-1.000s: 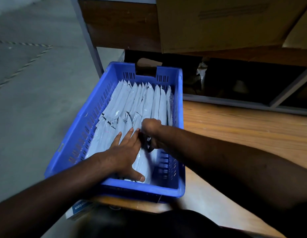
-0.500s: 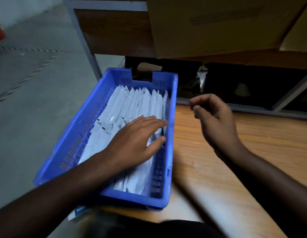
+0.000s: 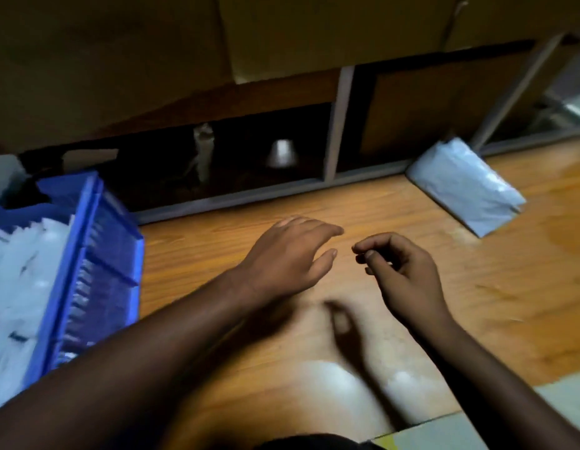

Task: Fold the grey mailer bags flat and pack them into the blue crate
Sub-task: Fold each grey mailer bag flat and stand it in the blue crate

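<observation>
While both our hands (image 3: 291, 254) (image 3: 408, 274) hover empty and loosely curled over the counter (image 3: 395, 203), well apart from the bags (image 3: 464, 186), a hasty grab could topple those packed in the crate (image 3: 97, 254).

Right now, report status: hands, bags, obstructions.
Left hand open, right hand loosely curled, both empty. Blue crate holds packed bags; mailer stack waits far right. Path clear.
</observation>
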{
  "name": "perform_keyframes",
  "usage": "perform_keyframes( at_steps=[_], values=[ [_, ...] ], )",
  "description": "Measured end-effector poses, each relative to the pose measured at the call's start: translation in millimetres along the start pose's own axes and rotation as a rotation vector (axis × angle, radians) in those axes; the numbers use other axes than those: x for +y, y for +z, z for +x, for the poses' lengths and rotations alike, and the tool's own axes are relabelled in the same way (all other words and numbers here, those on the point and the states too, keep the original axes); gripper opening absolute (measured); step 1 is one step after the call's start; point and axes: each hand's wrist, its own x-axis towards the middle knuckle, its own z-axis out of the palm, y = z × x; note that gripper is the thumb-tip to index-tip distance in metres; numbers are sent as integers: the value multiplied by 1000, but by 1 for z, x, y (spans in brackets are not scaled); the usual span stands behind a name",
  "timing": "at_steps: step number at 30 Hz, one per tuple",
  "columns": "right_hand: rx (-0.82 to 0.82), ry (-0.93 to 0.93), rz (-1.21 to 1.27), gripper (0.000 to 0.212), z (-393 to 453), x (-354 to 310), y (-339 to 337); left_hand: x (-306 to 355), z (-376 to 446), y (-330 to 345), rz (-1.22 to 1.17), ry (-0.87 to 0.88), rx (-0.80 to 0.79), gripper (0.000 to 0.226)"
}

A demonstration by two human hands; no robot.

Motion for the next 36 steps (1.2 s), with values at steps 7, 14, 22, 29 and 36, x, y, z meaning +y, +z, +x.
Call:
perform_keyframes(
  at_steps=[7,14,22,29,36],
  values=[
    [194,-28,-456,26,84,96,-131,58,135,80,-83,15,-124,41],
    [158,36,-1229,72,209,161,-191,92,217,111,-99,-8,-144,40],
    [282,-173,-1195,54,210,181,-196,81,207,119,-114,-76,-137,36],
    [-138,-451,-663,46,149,164,-152,41,125,121,-174,-177,165,35],
    [-699,-603,-796,60,141,147,-69,19,42,148,-29,-511,50,64]
  ],
)
